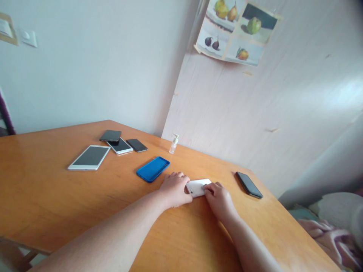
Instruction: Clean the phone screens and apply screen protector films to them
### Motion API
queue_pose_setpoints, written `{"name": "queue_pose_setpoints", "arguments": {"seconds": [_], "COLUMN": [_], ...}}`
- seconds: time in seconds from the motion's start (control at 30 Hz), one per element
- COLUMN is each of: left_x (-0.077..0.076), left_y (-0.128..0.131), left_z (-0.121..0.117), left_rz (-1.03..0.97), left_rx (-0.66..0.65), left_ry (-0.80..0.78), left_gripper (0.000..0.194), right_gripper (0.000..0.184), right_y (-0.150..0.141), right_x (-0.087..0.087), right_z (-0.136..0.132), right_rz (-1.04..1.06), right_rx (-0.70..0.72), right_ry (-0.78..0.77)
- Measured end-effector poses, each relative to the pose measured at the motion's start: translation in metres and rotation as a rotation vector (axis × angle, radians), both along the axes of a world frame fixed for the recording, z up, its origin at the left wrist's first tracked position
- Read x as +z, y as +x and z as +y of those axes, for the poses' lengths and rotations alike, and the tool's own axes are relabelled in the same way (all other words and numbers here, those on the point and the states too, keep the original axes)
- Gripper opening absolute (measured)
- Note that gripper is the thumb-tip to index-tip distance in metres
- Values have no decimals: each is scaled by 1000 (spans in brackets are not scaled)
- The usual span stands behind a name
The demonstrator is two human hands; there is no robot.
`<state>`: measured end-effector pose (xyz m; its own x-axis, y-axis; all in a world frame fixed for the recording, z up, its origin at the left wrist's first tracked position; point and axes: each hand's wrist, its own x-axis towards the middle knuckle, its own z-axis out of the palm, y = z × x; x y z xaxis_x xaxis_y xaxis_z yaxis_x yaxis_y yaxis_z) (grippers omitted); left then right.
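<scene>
A white smartphone (196,188) lies back up on the wooden table, its small camera spot near the left end. My left hand (175,189) grips that end between thumb and fingers. Curled over the phone's right part is my right hand (219,197), its fingertips pressed together on the white back; whatever they may hold is hidden. Just beyond my left hand rests a blue phone case (153,169), hollow side up. A small clear pump bottle (174,144) stands upright behind it.
At the back left are a white tablet (90,156), a white phone (121,146) partly under a dark device (110,135), and a black phone (136,145). Another dark phone (248,184) lies near the table's (113,196) right edge. Walls stand behind.
</scene>
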<state>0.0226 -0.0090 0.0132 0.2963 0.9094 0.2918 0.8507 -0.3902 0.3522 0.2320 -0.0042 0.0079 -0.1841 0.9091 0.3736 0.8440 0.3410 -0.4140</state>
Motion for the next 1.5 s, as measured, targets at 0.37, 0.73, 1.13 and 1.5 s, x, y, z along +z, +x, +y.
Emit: {"name": "queue_pose_setpoints", "arguments": {"seconds": [0.37,0.73,1.13,1.5], "left_x": [-2,-2,-8,-4], "left_y": [-1,-1,-4,0], "left_z": [0,-1,5,2], "left_rz": [-12,-12,-3,11], "left_rx": [-4,-19,111,190], "left_ry": [35,21,71,56], "left_gripper": [36,40,23,27], "right_gripper": [36,31,19,21], "right_y": [-25,21,0,21], "right_x": [9,0,-1,-6], "right_z": [-19,9,-1,19], "right_rz": [-160,-163,106,52], "right_rx": [364,-8,54,-139], "right_ry": [11,-84,24,-107]}}
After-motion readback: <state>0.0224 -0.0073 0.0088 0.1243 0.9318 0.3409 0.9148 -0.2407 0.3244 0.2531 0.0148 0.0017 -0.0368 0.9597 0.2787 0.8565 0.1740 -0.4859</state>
